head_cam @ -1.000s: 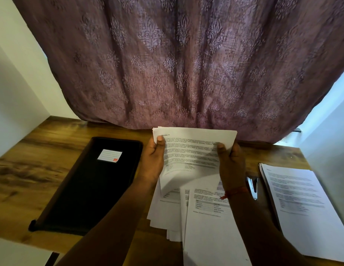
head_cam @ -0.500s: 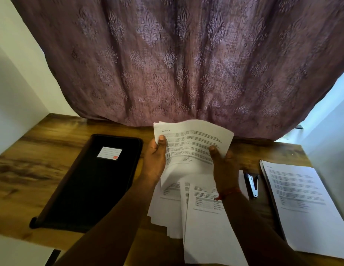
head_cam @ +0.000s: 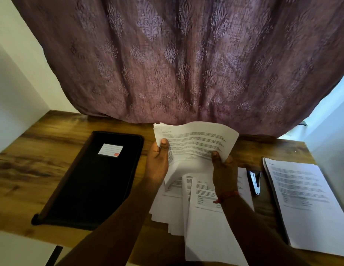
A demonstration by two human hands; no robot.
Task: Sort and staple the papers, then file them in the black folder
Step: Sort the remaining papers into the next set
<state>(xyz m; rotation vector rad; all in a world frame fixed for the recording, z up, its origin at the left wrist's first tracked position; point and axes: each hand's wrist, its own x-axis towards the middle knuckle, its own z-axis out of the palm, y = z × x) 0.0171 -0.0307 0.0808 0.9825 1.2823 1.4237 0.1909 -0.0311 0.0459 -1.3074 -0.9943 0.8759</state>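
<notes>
I hold a small bundle of printed papers (head_cam: 194, 143) above the desk, bowed upward in the middle. My left hand (head_cam: 157, 164) pinches its left edge with the thumb on top. My right hand (head_cam: 224, 173) pinches its lower right edge. Beneath my hands lies a loose fan of printed sheets (head_cam: 202, 217). The closed black folder (head_cam: 94, 179), with a white label, lies flat on the desk to the left. A stapler (head_cam: 254, 182) lies between the loose sheets and a neat stack of papers (head_cam: 305, 204) at the right.
The wooden desk (head_cam: 23, 169) ends at a white wall on the left and another on the right. A purple patterned curtain (head_cam: 177, 64) hangs down to the desk's back edge. The desk's front edge runs just below the folder.
The held bundle has bent upward into an arch. My right hand slid down along its right edge toward the lower corner. The left hand kept its grip.
</notes>
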